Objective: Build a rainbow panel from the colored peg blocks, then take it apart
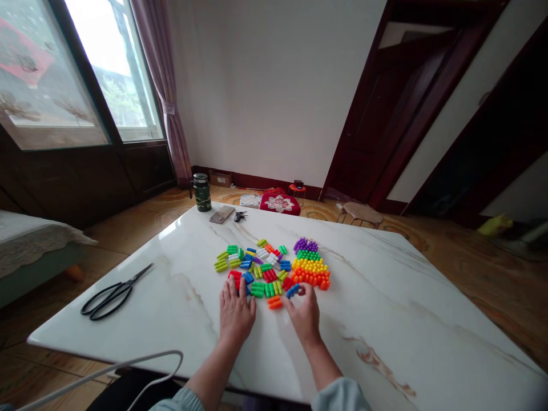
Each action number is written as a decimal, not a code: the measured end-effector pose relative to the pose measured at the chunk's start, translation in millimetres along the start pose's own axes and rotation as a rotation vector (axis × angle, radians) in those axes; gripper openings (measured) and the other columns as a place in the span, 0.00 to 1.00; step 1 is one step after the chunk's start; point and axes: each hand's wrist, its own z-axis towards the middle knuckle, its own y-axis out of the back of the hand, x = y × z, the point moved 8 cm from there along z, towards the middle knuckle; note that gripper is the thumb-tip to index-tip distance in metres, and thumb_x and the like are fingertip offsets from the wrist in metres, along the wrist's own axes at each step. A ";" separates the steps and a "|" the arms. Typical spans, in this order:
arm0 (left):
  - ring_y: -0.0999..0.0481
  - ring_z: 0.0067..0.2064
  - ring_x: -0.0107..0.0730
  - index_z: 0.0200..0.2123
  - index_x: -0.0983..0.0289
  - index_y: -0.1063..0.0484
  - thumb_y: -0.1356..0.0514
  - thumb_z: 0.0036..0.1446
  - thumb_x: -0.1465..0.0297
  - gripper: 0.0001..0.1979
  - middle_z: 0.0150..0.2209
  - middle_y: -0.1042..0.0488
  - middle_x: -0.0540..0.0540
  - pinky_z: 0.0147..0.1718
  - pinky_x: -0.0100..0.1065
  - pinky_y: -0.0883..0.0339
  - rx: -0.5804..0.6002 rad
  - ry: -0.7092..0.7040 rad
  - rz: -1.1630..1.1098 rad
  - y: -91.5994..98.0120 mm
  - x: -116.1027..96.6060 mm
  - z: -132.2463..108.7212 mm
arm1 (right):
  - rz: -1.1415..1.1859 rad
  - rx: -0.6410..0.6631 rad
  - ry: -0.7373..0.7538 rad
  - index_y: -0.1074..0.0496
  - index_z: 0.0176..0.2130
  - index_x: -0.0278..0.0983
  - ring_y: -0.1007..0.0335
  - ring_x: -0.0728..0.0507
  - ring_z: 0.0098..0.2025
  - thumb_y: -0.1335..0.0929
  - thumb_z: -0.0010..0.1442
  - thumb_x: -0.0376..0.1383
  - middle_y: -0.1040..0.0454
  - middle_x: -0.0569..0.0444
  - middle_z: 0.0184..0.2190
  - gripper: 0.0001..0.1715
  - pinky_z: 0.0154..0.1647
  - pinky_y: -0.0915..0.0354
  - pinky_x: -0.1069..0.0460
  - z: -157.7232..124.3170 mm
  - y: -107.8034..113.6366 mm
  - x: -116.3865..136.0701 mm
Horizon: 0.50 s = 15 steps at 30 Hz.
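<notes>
Between the thumb and fingers of my right hand (306, 313) is a blue toy piece (293, 291) with rounded ridges, held just above the table. My left hand (237, 311) lies flat with fingers stretched out, its fingertips at the near left edge of a loose spread of coloured ridged pieces, beside a red piece (234, 275). An orange piece (274, 303) lies between my two hands. Green pieces (257, 289) sit just beyond. To the right, similar pieces stand packed in coloured rows: purple (305, 245), green, yellow (310, 266) and orange (311, 278).
Black-handled scissors (115, 295) lie on the white marbled table (180, 325) at the left. A camouflage flask (202, 193), a phone (221, 214) and keys (240, 216) are at the far edge. A white cable (128, 361) crosses the near left edge.
</notes>
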 end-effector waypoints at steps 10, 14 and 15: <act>0.49 0.67 0.55 0.63 0.69 0.41 0.49 0.60 0.64 0.29 0.66 0.46 0.69 0.62 0.51 0.51 0.007 -0.002 0.031 2.9 -0.6 -0.3 | -0.251 -0.012 0.007 0.36 0.50 0.35 0.31 0.38 0.45 0.31 0.53 0.40 0.28 0.44 0.43 0.25 0.47 0.34 0.43 -3.5 43.6 -72.2; 0.49 0.67 0.54 0.63 0.69 0.41 0.49 0.60 0.64 0.30 0.66 0.48 0.69 0.62 0.51 0.52 0.025 0.005 0.041 1.2 0.2 -0.2 | -0.233 0.031 -0.004 0.31 0.47 0.35 0.31 0.39 0.41 0.33 0.56 0.43 0.29 0.45 0.40 0.20 0.44 0.33 0.46 -6.9 43.3 -79.8; 0.50 0.67 0.54 0.63 0.68 0.42 0.48 0.60 0.64 0.30 0.67 0.48 0.69 0.62 0.51 0.52 0.028 0.008 0.040 1.2 0.2 -0.2 | -0.231 0.031 -0.001 0.30 0.45 0.35 0.31 0.40 0.40 0.33 0.57 0.44 0.29 0.45 0.40 0.19 0.43 0.33 0.46 -7.6 43.6 -80.7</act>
